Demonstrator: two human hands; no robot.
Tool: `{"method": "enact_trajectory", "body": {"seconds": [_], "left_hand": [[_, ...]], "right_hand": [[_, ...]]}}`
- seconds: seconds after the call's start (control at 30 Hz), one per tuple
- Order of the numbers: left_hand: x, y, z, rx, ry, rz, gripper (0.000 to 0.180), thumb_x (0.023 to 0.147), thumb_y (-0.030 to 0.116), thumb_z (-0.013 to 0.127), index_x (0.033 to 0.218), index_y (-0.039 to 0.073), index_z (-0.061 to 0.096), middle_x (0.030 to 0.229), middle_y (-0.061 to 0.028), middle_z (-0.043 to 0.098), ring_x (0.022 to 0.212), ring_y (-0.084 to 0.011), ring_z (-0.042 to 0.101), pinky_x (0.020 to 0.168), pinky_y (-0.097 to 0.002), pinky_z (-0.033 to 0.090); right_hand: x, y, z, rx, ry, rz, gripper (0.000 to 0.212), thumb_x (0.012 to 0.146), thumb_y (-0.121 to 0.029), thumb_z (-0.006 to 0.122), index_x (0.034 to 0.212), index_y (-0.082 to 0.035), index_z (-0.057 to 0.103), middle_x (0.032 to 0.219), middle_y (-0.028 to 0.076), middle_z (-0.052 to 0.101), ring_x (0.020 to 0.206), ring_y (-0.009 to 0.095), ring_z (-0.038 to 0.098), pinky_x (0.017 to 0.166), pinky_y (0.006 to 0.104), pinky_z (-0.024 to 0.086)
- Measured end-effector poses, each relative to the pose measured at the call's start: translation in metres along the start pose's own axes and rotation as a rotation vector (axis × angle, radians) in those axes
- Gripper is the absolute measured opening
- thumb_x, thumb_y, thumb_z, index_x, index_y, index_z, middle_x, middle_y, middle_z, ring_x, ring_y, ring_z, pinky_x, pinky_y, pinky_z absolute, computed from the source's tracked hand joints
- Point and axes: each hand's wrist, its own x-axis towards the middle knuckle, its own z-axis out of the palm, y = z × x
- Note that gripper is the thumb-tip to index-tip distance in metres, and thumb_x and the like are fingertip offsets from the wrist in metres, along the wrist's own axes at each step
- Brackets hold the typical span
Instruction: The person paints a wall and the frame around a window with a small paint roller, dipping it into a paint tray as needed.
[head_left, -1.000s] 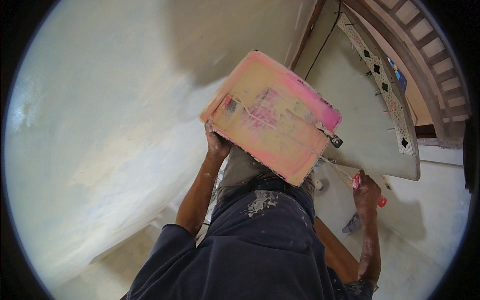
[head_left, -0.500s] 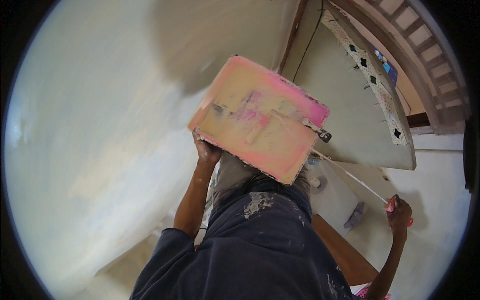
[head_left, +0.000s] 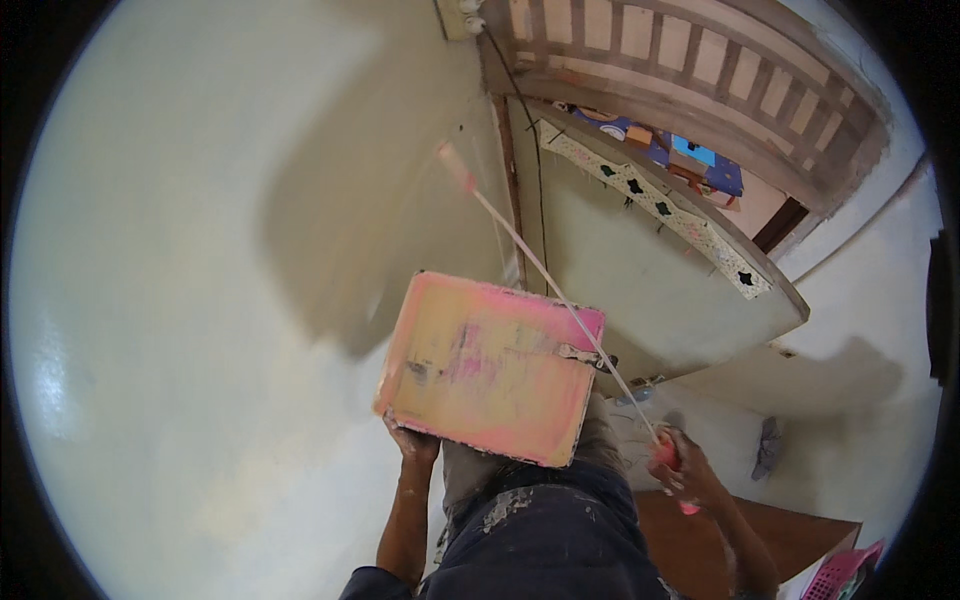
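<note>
My left hand [head_left: 412,440] grips the near-left edge of a rectangular paint tray [head_left: 510,405], its fingers partly hidden beneath. The tray is stained pink and yellowish, with dark smears in the middle. Across its right rim lies a small scraper [head_left: 578,353] with a dark handle. Right of the tray, my right hand [head_left: 690,472] is closed round the red handle of a paint roller [head_left: 533,258]. The roller's long thin rod crosses over the tray's right corner, and its pale, pink-tinged head points up toward the left wall, where I cannot tell whether it touches.
A smooth pale wall [head_left: 170,300] fills the left. Ahead, a half-height partition [head_left: 650,280] carries a patterned strip [head_left: 660,208] beside a dark cable [head_left: 540,190]. Right of me are a brown board [head_left: 720,545], a pink basket [head_left: 835,578] and a grey cloth [head_left: 767,448].
My right hand has swung inward and the roller head has come up from behind the tray to beyond its far edge. The tray sits lower in view, which has tilted upward.
</note>
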Motion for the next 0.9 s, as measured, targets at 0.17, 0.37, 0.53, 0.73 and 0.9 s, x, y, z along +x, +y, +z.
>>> {"method": "enact_trajectory", "body": {"seconds": [0.17, 0.37, 0.53, 0.73, 0.9], "left_hand": [[-0.001, 0.000, 0.002, -0.044, 0.002, -0.013, 0.062, 0.086, 0.052, 0.037, 0.131, 0.010, 0.042, 0.131, -0.0079, 0.046, 0.120, -0.0277, 0.043, 0.101, -0.0448, 0.035], [-0.002, -0.002, 0.009, -0.022, -0.009, -0.009, 0.062, 0.086, 0.052, 0.037, 0.131, 0.009, 0.043, 0.130, -0.0079, 0.047, 0.119, -0.0266, 0.044, 0.101, -0.0435, 0.035], [-0.001, -0.003, -0.008, -0.031, -0.020, -0.005, 0.063, 0.087, 0.052, 0.036, 0.132, 0.008, 0.041, 0.131, -0.0092, 0.047, 0.119, -0.0273, 0.044, 0.101, -0.0432, 0.036], [-0.001, -0.003, -0.007, 0.003, 0.001, 0.006, 0.068, 0.085, 0.056, 0.036, 0.133, 0.008, 0.040, 0.133, -0.0096, 0.045, 0.121, -0.0280, 0.043, 0.103, -0.0443, 0.034], [-0.001, -0.002, -0.003, -0.020, 0.023, -0.001, 0.067, 0.085, 0.054, 0.036, 0.133, 0.008, 0.041, 0.133, -0.0092, 0.046, 0.121, -0.0277, 0.043, 0.102, -0.0443, 0.034]], "right_hand": [[0.080, -0.035, 0.046, -0.010, 0.231, -0.427, 0.054, 0.089, -0.025, 0.057, 0.132, -0.001, 0.036, 0.093, 0.018, 0.060, 0.081, 0.027, 0.062, 0.075, 0.0365, 0.049], [0.157, -0.097, 0.051, 0.420, 0.083, -0.098, 0.050, 0.088, -0.024, 0.058, 0.126, 0.002, 0.037, 0.064, 0.006, 0.052, 0.043, 0.014, 0.050, 0.041, 0.0313, 0.042], [0.205, -0.137, 0.038, 0.385, 0.148, -0.197, 0.039, 0.087, -0.022, 0.057, 0.113, 0.003, 0.043, 0.068, 0.008, 0.053, 0.046, 0.015, 0.052, 0.042, 0.0329, 0.044], [0.234, -0.193, 0.009, 0.348, 0.148, -0.195, 0.036, 0.087, -0.023, 0.058, 0.107, 0.004, 0.045, 0.076, 0.016, 0.059, 0.055, 0.025, 0.060, 0.051, 0.0379, 0.048], [0.242, -0.177, 0.039, 0.148, 0.296, -0.297, 0.035, 0.084, -0.023, 0.060, 0.102, 0.004, 0.048, 0.078, 0.021, 0.060, 0.066, 0.033, 0.064, 0.058, 0.0400, 0.050]]}}
